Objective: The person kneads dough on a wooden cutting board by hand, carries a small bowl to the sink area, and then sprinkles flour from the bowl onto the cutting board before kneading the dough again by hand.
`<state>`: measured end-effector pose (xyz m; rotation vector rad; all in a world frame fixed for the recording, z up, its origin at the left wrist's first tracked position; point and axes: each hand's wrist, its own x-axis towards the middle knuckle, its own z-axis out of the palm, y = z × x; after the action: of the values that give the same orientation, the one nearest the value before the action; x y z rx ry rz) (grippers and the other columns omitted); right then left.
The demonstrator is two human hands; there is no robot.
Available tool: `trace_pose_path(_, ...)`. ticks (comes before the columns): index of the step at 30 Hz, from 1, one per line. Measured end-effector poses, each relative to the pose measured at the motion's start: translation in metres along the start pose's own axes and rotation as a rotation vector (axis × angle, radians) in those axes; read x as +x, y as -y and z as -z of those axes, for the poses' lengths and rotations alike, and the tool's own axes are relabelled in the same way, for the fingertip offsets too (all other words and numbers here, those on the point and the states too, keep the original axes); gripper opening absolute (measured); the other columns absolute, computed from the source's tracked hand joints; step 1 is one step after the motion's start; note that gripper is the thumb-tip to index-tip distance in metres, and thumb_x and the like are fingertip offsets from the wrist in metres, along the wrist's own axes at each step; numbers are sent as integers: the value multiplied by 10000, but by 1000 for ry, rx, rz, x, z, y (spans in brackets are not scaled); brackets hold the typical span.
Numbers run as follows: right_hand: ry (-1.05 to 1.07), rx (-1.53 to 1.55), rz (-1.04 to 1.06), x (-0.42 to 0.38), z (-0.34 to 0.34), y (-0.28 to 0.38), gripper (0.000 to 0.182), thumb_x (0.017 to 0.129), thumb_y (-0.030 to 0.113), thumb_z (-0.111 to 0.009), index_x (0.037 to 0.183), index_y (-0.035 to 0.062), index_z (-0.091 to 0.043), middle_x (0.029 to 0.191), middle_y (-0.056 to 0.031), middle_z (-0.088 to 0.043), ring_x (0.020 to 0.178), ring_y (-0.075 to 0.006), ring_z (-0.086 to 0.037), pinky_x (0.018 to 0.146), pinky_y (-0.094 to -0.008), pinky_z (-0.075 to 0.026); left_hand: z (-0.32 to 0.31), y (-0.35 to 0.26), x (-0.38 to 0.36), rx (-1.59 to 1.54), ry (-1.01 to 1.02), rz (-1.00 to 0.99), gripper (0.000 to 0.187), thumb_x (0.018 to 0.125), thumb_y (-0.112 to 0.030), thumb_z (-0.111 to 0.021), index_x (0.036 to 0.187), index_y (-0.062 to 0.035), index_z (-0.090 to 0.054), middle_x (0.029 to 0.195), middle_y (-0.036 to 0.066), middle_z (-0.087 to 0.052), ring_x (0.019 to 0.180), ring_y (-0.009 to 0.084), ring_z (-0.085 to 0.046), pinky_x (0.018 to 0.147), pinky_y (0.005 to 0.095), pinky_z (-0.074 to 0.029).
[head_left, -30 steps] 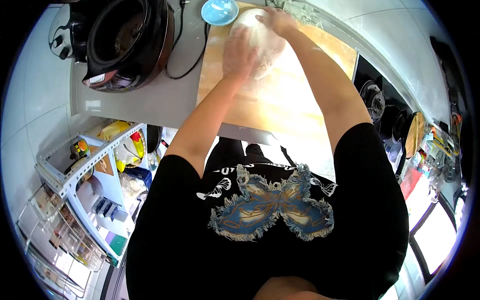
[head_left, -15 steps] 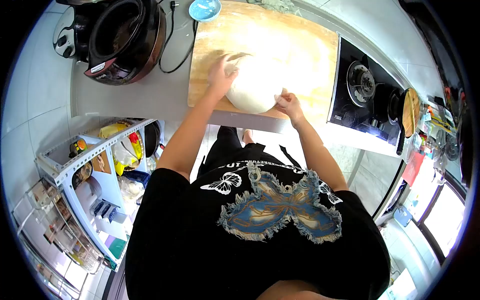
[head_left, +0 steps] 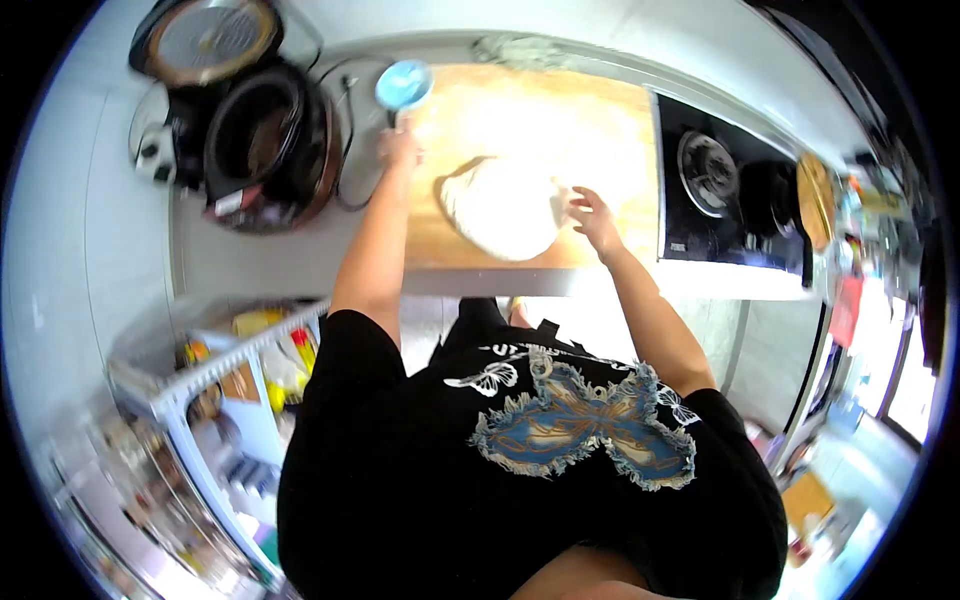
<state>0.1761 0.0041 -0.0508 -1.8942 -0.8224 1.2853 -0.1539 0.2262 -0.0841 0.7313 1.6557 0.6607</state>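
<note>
A large pale mound of dough point(head_left: 503, 212) lies on the wooden board point(head_left: 625, 140), toward its front edge. My left hand point(head_left: 400, 148) is off the dough, at the board's left edge, just below a small light-blue bowl point(head_left: 404, 86) with something white inside. Motion smears its fingers. On the other side, my right hand point(head_left: 596, 220) hovers close by the dough's right flank, fingers apart and nothing in them.
An open-lidded dark cooker point(head_left: 262, 140) stands on the counter at left, with a black cord point(head_left: 347, 130) between it and the board. The black gas stove point(head_left: 690, 235) adjoins the board's right side. A crumpled cloth point(head_left: 518, 52) lies behind the board.
My left hand has left the dough and moved up and left to the blue bowl. My right hand has come away from the dough's edge, its fingers spreading. The camera view has shifted.
</note>
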Motion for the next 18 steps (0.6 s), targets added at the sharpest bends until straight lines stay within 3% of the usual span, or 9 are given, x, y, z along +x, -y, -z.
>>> trace_pose_path(2, 38, -349, 152, -18, 45, -28, 514, 894, 244, -686, 1365, 64, -590, 1099, -141, -717, 993, -225, -698, 816, -378, -571, -15, 12, 30, -600, 19, 60, 663, 1004, -447, -624, 1445, 9, -428, 1306, 275, -587, 1168, 377, -640, 924, 529, -589)
trace_pose_path(4, 99, -289, 38, -64, 87, -26, 490, 899, 225, -673, 1349, 47, -595, 1038, -135, -735, 878, -190, -719, 806, -344, -570, -25, 30, 76, -651, 133, 143, 739, 996, -427, -632, 1510, -3, -312, 1350, 310, -529, 1132, 426, -653, 947, 501, -602)
trace_pose_path(6, 93, -193, -40, -102, 130, -40, 463, 885, 211, -667, 1310, 35, -615, 989, -126, -748, 815, -191, -728, 774, -340, -572, -36, 64, 126, -624, 180, 180, 517, 1012, -173, -500, 1438, 81, -359, 1303, 296, -569, 1117, 430, -664, 880, 483, -639)
trace_pose_path(7, 97, -228, -34, -102, 204, -38, 451, 876, 202, -659, 1292, 31, -627, 971, -129, -751, 813, -197, -732, 764, -344, -574, -72, 23, 81, -595, 43, 204, 480, 949, -43, -433, 1398, 118, -383, 1244, 299, -596, 1080, 439, -671, 824, 496, -655)
trace_pose_path(8, 79, -275, -49, -117, 237, -41, 439, 868, 193, -650, 1274, 27, -638, 953, -131, -754, 812, -202, -735, 754, -348, -576, -76, 34, 115, -713, 143, 160, 469, 948, -59, -420, 1383, 117, -415, 1251, 283, -589, 1113, 436, -636, 842, 513, -643)
trace_pose_path(9, 28, -320, -17, -139, 274, -46, 427, 851, 183, -632, 1249, 29, -656, 923, -129, -755, 796, -222, -740, 745, -360, -579, -96, 10, 73, -830, 249, 126, 464, 947, -74, -408, 1368, 116, -447, 1258, 266, -583, 1147, 433, -601, 861, 531, -630)
trace_pose_path(10, -18, -288, -22, -156, 299, -52, 427, 851, 183, -632, 1249, 29, -656, 923, -129, -755, 796, -222, -740, 745, -360, -579, -96, 23, 59, -655, 31, 144, 456, 943, -59, -422, 1368, 105, -441, 1234, 270, -588, 1106, 439, -618, 842, 531, -632)
trace_pose_path(13, -41, -297, -25, -201, 382, -94, 421, 834, 179, -626, 1229, 41, -669, 918, -119, -756, 783, -219, -740, 752, -376, -579, -141, 2, -67, -573, -126, 109, 447, 931, -12, -465, 1368, 72, -425, 1162, 281, -604, 984, 459, -669, 785, 532, -638)
trace_pose_path(18, -104, -186, -7, -251, 423, -126, 422, 824, 163, -631, 1224, 34, -666, 888, -112, -754, 749, -219, -737, 746, -370, -576, -193, 9, -211, -196, 79, -88, 452, 924, -8, -488, 1372, -3, -429, 1159, 250, -604, 970, 436, -680, 731, 522, -629)
